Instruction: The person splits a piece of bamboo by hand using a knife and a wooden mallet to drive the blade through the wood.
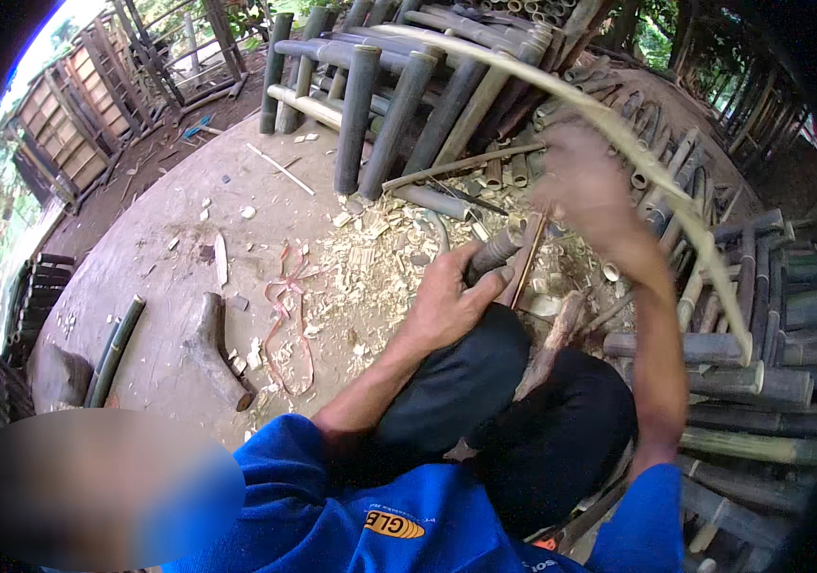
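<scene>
My left hand (450, 298) is closed around a short, dark bamboo piece (497, 252), just above my left knee. The piece tilts up and away, its cut pale end facing the right hand. My right hand (582, 180) is raised beyond it and smeared by motion, so its fingers and anything in them cannot be made out. A narrow brown strip (529, 260) stands slanted between the two hands, close to the bamboo. Under and around them lie pale wood chips (375, 253) spread over the ground.
Stacked bamboo frames (394, 119) stand ahead. A long pale split strip (609, 124) arcs over the right side. Bamboo poles (752, 382) pile up at right. A forked branch (213, 353), pink string (280, 315) and dark bamboo lengths (115, 351) lie at left.
</scene>
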The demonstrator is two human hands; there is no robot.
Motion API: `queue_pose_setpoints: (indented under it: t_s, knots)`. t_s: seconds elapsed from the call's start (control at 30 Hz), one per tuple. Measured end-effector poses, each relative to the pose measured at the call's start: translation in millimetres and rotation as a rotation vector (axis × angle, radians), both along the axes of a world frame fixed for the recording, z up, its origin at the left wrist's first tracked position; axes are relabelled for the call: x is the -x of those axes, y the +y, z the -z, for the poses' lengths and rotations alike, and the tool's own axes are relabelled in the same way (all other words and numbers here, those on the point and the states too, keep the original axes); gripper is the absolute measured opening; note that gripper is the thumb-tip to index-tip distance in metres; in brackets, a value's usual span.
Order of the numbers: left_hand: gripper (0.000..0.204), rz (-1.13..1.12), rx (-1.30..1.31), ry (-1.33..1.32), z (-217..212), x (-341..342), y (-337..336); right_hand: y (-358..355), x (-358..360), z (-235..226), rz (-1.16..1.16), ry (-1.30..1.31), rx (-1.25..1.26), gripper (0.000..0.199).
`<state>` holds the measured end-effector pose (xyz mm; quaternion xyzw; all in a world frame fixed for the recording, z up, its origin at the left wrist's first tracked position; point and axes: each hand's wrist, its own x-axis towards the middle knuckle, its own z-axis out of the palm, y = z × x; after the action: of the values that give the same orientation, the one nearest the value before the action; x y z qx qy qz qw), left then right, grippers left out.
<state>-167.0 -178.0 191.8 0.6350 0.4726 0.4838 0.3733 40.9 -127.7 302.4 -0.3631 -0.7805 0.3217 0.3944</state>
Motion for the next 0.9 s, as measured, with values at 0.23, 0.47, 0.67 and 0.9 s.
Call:
queue_pose_setpoints:
  t_s: [0.23, 0.47, 0.67, 0.9]
  knots:
    - [0.029, -0.144, 0.024, -0.146, 34.5, 22.1, -9.9, -18.2, -12.8, 19.5, -0.279, -0.651, 0.293, 0.059]
    - [0.029, -0.157, 0.216, -0.335, 64.5, 51.8, 50.0, -93.4, -155.4, 126.1, 0.413, -0.237, 0.581, 0.040]
    - [0.022, -0.214, 0.364, -0.530, 79.5, 37.1, 74.9, -61.8, -129.1, 342.0, 0.456, -0.234, 0.440, 0.038]
    - [0.029, -0.161, 0.394, -0.881, 105.3, 27.5, 82.0, -0.5, -84.4, 418.8, 0.746, -0.389, 0.453, 0.084]
